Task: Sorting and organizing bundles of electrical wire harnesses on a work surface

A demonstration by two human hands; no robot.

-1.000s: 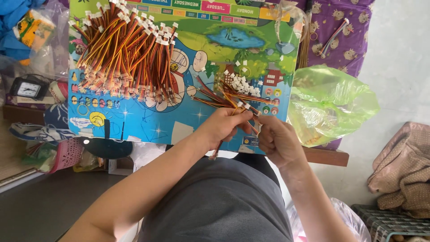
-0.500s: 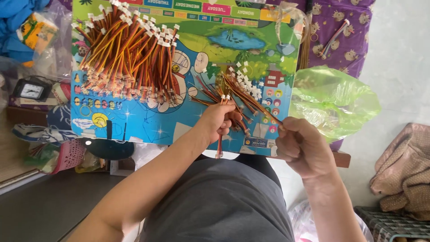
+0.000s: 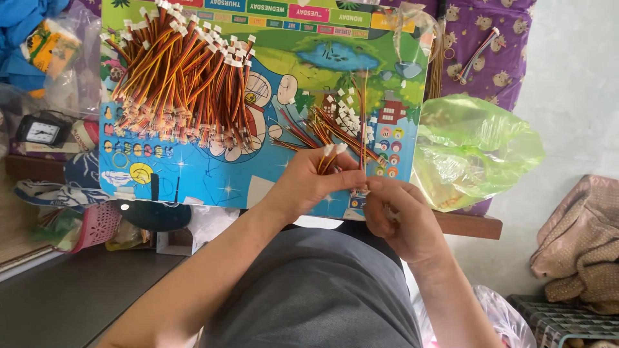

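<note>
Though bulging, green bag (image 3: 474,151) knotted.

A colourful cartoon board (image 3: 193,174) carries the items. A large pile of wires (image 3: 180,77) lies at upper left of the frame; a smaller wire pile (image 3: 342,122) lies at centre right.

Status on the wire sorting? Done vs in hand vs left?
Done, apparently: the big fanned pile of wire leads laid out on the colourful board. In hand: the left hand pinches a small bundle, the right hand at its lower end. Left: the loose heap near the hands.
</note>
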